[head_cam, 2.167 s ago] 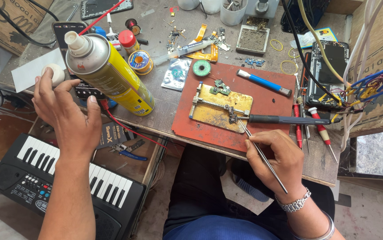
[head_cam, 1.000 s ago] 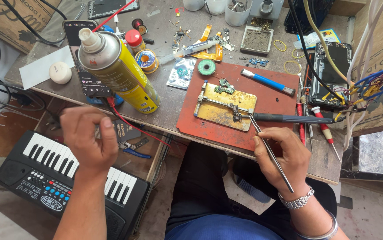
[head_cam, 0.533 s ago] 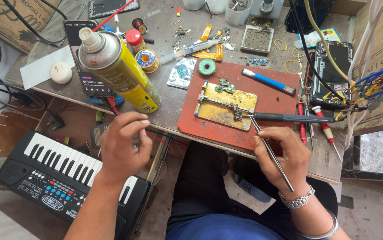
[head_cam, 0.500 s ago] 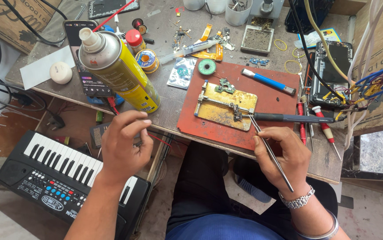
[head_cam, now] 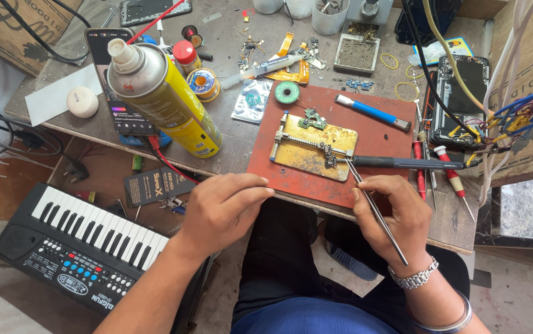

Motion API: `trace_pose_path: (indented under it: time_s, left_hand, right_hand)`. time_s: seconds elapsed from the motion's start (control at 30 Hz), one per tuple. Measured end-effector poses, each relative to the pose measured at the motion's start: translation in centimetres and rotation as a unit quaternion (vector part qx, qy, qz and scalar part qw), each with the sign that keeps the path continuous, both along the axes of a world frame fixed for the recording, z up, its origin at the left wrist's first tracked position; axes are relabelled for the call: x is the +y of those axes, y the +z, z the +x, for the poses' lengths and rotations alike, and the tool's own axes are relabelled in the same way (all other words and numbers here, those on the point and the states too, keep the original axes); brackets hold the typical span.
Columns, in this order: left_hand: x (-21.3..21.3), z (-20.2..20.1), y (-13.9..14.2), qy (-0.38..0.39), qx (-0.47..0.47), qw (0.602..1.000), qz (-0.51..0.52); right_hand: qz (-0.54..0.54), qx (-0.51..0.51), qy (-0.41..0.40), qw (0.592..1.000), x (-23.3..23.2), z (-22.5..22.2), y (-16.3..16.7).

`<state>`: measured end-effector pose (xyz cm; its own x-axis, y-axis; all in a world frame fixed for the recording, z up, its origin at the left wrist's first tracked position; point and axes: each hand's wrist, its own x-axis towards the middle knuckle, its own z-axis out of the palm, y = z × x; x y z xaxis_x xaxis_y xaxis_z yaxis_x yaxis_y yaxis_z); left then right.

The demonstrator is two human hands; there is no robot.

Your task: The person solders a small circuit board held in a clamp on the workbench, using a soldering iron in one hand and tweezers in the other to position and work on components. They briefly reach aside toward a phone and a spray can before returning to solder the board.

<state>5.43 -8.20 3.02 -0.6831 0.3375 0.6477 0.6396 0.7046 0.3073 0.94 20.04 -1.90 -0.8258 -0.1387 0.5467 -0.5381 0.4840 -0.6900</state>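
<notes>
Two hands work at the table edge: your right hand has its fingers pinched together on slim metal tweezers, whose tips reach the small circuit board clamped on the brass-coloured holder, which sits on the red mat. Your left hand rests loosely curled at the near corner of the mat, fingers together and holding nothing. To do this step well, brace the right wrist against the table edge, keep the tweezers at a shallow angle, and let the left hand steady the mat so the holder cannot slide; press lightly, for the part looks fragile. Whether the tips actually grip a component cannot be told at this size. Count of items: one yellow spray can lying on its side, one phone beneath it, one black-handled tool lying across the mat with its tip at the board, one blue-handled tool, two red-handled screwdrivers at the right, one green tape roll, one solder spool, one white round puck, one toy keyboard below the table, and one opened phone body far right.
</notes>
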Motion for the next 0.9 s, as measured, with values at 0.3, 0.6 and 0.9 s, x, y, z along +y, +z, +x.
trace_pose_path:
  time_s: [0.3, 0.6, 0.9]
  left_hand:
    - [1.5, -0.8, -1.2, -0.020, -0.036, 0.999, -0.029]
    - [4.2, -4.3, -1.1, -0.061, -0.047, 0.997, 0.016]
    - [6.0, -6.8, -2.6, -0.042, -0.043, 0.997, 0.045]
  right_hand:
    - [0.006, 0.006, -0.004, 1.000, -0.1, 0.0, 0.0]
    - [0.005, 0.006, -0.009, 1.000, -0.1, 0.0, 0.1]
    - [0.005, 0.008, -0.002, 1.000, 0.0, -0.1, 0.1]
